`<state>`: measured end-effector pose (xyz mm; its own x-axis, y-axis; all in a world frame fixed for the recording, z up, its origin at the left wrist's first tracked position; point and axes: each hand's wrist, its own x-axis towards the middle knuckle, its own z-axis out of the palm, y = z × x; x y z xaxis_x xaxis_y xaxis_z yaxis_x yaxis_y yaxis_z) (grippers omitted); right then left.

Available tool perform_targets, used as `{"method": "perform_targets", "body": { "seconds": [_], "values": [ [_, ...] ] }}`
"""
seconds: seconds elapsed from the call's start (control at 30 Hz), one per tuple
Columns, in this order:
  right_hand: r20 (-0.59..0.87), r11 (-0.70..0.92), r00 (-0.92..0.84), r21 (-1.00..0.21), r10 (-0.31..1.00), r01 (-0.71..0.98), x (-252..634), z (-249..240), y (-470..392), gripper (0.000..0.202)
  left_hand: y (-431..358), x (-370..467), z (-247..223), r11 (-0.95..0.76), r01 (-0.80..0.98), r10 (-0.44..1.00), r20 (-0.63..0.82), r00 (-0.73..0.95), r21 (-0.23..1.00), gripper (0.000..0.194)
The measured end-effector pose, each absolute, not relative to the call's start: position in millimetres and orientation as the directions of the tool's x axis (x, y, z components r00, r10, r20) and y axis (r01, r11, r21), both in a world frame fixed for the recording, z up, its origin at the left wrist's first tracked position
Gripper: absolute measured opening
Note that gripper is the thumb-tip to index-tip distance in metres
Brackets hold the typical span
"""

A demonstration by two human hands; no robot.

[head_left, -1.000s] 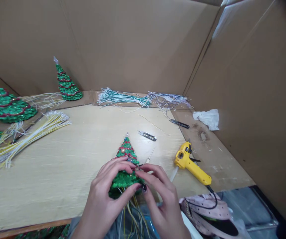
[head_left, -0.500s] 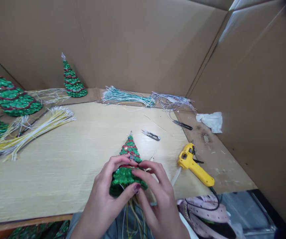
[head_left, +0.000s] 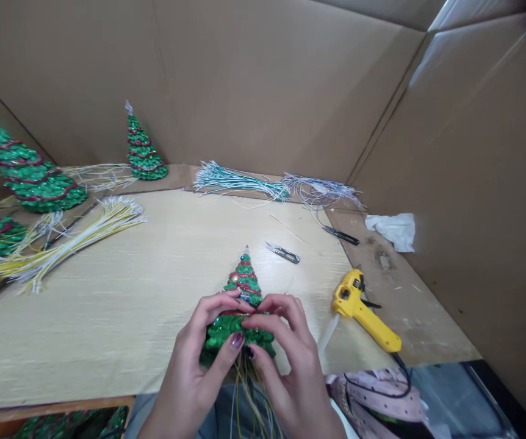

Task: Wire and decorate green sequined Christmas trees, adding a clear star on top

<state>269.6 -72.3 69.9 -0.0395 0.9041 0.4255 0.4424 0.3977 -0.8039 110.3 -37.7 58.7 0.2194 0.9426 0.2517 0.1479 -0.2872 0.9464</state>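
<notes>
Left hand (head_left: 194, 360) holds the small green tree (head_left: 224, 329), left of the yellow glue gun (head_left: 368, 314); right hand (head_left: 295, 360) touches the tree's front, though whether it pinches anything is hidden. Steady left support, light fingertip pressure and free-hanging wires (head_left: 247, 390) should serve best.

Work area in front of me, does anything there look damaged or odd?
One thing: a stained, scuffed patch on the brown surface between the crumpled white wad and the yellow glue gun. Its mottled marks break the plainer brown; the cause isn't clear.
</notes>
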Motion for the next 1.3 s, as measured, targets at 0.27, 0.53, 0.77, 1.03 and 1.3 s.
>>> {"method": "perform_targets", "body": {
  "seconds": [0.27,0.53,0.77,1.03,1.3],
  "values": [
    [0.473,0.439,-0.053,-0.763,0.879,0.475,281.9,42.8,-78.4,0.051,-37.3,101.2,48.2,-0.268,0.003,0.948,0.263,0.176,0.963,0.015],
    [0.347,0.319,0.003,-0.867,0.938,0.383,266.7,10.8,-91.8,0.064,-33.6,88.2,39.0,-0.203,-0.129,0.975,0.212,0.066,0.971,0.020],
    [0.364,0.298,0.045,-0.823,0.930,0.484,257.2,9.0,-91.4,0.069,-29.7,75.7,35.2,-0.280,-0.048,0.941,0.284,0.185,0.959,0.018],
    [0.421,0.349,0.029,-0.787,0.907,0.509,261.5,7.5,-88.4,0.078,-29.8,74.3,44.2,-0.348,0.076,0.914,0.321,0.247,0.934,0.020],
    [0.409,0.359,0.065,-0.857,0.910,0.369,260.4,-13.2,-84.1,0.079,-27.2,71.7,46.5,-0.336,0.058,0.917,0.313,0.249,0.940,0.023]
  ]
}}
